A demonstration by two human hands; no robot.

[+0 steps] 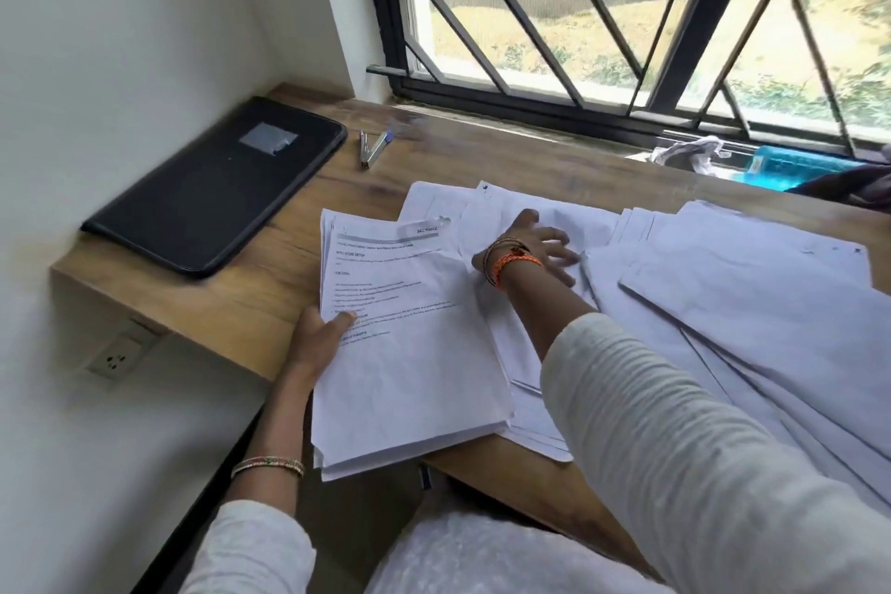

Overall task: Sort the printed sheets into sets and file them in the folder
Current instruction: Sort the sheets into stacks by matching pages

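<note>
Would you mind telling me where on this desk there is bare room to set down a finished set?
Bare wood shows between the closed black folder and the stack of printed sheets, and along the wooden desk below the window, right of the stapler. The right half is crowded with loose white sheets.

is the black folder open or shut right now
Shut: the folder lies flat on the desk, cover down, no sheets showing.
</note>
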